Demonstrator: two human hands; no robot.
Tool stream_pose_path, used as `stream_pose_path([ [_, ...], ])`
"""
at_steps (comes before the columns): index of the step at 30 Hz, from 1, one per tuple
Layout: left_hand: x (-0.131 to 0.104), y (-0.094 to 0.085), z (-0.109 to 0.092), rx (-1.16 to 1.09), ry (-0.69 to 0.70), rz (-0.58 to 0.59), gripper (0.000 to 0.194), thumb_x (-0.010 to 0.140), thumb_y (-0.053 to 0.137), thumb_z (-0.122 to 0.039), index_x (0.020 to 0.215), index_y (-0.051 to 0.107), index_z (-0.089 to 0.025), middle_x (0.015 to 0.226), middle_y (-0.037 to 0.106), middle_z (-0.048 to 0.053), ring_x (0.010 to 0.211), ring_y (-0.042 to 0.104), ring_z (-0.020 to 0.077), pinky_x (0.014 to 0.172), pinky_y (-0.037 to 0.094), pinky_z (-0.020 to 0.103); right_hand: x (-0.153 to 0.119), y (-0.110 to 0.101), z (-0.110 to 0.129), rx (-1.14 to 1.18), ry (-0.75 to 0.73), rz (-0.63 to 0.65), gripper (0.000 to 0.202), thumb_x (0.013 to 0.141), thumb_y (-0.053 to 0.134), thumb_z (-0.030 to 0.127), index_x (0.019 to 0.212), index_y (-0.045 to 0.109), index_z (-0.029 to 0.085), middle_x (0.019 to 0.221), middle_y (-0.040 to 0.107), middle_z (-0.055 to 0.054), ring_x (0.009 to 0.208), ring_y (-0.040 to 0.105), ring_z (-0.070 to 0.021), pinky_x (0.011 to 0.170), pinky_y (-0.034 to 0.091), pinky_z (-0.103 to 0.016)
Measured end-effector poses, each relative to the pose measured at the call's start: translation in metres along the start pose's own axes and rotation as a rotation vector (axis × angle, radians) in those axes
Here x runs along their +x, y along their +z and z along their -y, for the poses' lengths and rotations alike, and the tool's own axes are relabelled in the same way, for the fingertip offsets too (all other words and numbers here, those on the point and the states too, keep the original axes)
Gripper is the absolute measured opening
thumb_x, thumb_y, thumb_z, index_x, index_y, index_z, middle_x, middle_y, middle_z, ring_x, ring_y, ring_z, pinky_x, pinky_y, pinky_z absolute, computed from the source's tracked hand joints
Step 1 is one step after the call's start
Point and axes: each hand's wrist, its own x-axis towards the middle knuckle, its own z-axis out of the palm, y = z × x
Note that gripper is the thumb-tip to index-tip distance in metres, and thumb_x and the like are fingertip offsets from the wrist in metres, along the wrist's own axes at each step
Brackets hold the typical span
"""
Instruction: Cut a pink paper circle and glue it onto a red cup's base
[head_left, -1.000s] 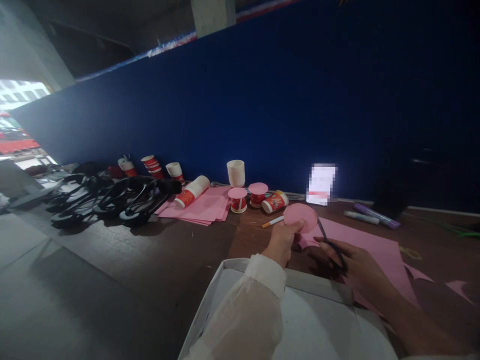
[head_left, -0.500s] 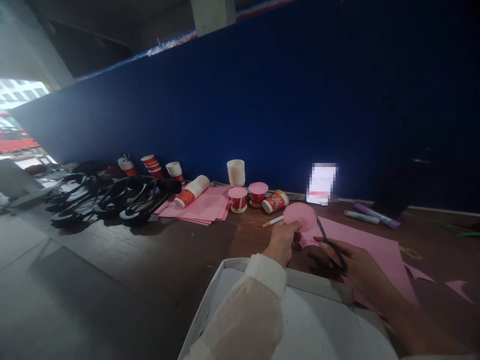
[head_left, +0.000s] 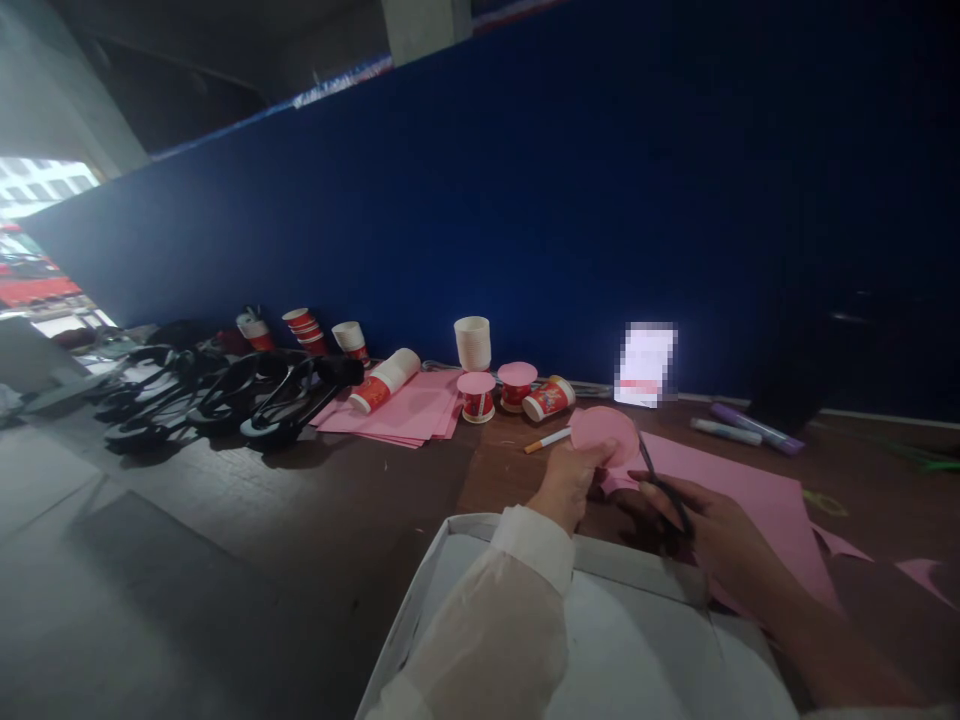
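Note:
My left hand (head_left: 571, 480) pinches a round piece of pink paper (head_left: 602, 430), its thumb lying on top. In my right hand (head_left: 709, 520) is a pair of dark-handled scissors (head_left: 663, 487), whose blades reach up to the right edge of the round paper. Below and behind the scissors lies a large pink paper sheet (head_left: 742, 500) on the brown table. Close to my left hand, a cutter or pen with an orange end (head_left: 546, 440) rests on the tabletop.
Two red paper cups topped with pink discs (head_left: 477, 400) stand by a tipped red cup (head_left: 549, 399). Behind are stacked white cups (head_left: 473, 343), a lit phone (head_left: 645, 365) and markers (head_left: 757, 428). Pink sheets (head_left: 405, 425) and black headsets (head_left: 292, 405) lie left; a white box (head_left: 637, 640) is nearest me.
The round paper has turned or shifted slightly to the right in my left hand. The scissors stay at its right edge, their blades now more upright.

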Motion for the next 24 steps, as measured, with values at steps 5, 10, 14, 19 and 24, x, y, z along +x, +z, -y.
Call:
stream_pose_path([
  [5,0.001,0.0,0.001,0.026,-0.027,0.02,0.045,0.056,0.093,-0.04,0.08,0.063,-0.016,0.058,0.054,-0.004,0.047,0.043,0.0094,0.047,0.032,0.025,-0.002,0.001,0.005,-0.027,0.087,0.002,0.064,0.068,0.086,0.054,0.12,0.078,0.017,0.084,0.079,-0.009,0.058,0.062,-0.0166,0.048,0.049,-0.026],
  [10,0.003,0.0,0.002,0.017,-0.038,0.028,0.045,0.057,0.092,-0.04,0.079,0.062,-0.016,0.057,0.053,-0.004,0.046,0.041,0.0087,0.045,0.031,0.025,-0.006,0.004,0.013,0.012,0.061,0.004,0.056,0.066,0.087,0.051,0.11,0.081,0.017,0.083,0.078,-0.01,0.062,0.067,-0.0204,0.054,0.055,-0.03],
  [14,0.002,0.0,0.0,0.033,-0.047,0.015,0.042,0.058,0.091,-0.038,0.079,0.061,-0.017,0.056,0.052,-0.004,0.046,0.043,0.0097,0.043,0.031,0.025,-0.01,0.007,0.022,0.029,0.083,-0.011,0.05,0.063,0.087,0.049,0.102,0.083,0.018,0.084,0.079,-0.01,0.071,0.071,-0.0243,0.058,0.058,-0.031],
  [19,0.002,-0.001,0.0,0.012,-0.028,0.03,0.041,0.059,0.09,-0.038,0.075,0.06,-0.017,0.054,0.052,-0.004,0.045,0.043,0.0091,0.044,0.029,0.024,-0.01,0.006,0.023,-0.004,0.08,-0.031,0.056,0.061,0.086,0.051,0.104,0.082,0.014,0.074,0.075,-0.007,0.065,0.066,-0.0211,0.054,0.055,-0.03],
  [24,0.003,-0.002,0.0,0.002,-0.029,0.012,0.041,0.057,0.092,-0.035,0.075,0.06,-0.016,0.055,0.053,-0.004,0.045,0.043,0.0081,0.045,0.03,0.024,-0.004,0.004,0.011,0.059,0.082,0.012,0.061,0.062,0.087,0.052,0.109,0.08,0.015,0.074,0.074,-0.006,0.064,0.064,-0.0208,0.057,0.055,-0.032],
])
